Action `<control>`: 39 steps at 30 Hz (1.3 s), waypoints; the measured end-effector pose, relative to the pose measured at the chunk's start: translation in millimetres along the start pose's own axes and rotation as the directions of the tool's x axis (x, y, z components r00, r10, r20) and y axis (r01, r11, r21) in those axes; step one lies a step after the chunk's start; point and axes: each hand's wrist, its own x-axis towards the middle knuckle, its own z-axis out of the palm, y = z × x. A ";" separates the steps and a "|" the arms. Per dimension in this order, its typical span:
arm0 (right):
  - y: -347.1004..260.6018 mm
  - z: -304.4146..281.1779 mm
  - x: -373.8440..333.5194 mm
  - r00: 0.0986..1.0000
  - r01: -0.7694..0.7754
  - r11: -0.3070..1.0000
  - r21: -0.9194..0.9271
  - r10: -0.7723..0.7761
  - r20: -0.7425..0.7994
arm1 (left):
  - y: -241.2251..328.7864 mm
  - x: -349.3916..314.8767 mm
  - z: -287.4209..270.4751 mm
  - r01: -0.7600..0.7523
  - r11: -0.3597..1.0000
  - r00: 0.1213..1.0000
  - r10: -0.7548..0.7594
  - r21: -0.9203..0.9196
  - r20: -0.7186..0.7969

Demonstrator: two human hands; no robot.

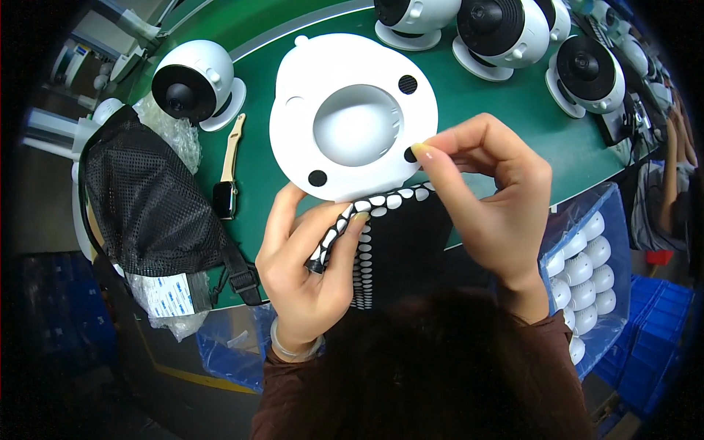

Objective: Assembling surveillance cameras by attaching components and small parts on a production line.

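A white plastic housing (352, 62) with a round, bowl-like recess lies in front of me on the green table. Black round pads (317, 178) stick to its face, one at the lower left and another, ridged pad (408, 84) at the upper right. My right hand (499, 191) pinches a small black round pad (410, 155) between thumb and index finger, against the housing's lower right. Below the housing, my left hand (308, 257) grips a folded black strip of pads (385, 200) with white oval spots. Part of that strip hangs down towards me.
White cameras with black fronts stand at the far left (194, 84) and far right (587, 73). A watch (226, 198) lies left of the housing, beside a black mesh bag (147, 191). Right of me, a blue-lined bin (616, 257) holds several white domes (583, 293).
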 end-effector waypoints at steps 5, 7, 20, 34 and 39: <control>-0.6 -8.3 4.1 0.999 -0.016 0.992 -0.125 0.011 -0.042 | 7.8 -0.1 -6.8 0.166 0.979 0.984 -0.173 -0.119 -0.047; -1.2 -9.9 -1.1 0.982 0.130 0.964 -0.233 -0.158 -0.105 | 8.2 -9.1 -18.3 0.110 0.980 0.989 -0.125 -0.165 -0.082; -13.6 -18.5 -19.4 0.939 0.297 0.937 -0.181 -0.252 0.235 | 23.4 -0.6 -13.6 0.440 0.801 0.898 -0.406 -0.406 0.172; -5.3 -20.1 -9.1 0.799 0.601 0.727 -0.332 -0.550 0.242 | 21.3 0.4 -4.2 0.256 0.915 0.965 -0.262 -0.310 0.022; -6.6 -21.0 -5.9 0.701 0.708 0.578 -0.405 -0.642 0.310 | 18.3 5.1 -11.7 0.423 0.814 0.906 -0.383 -0.398 0.180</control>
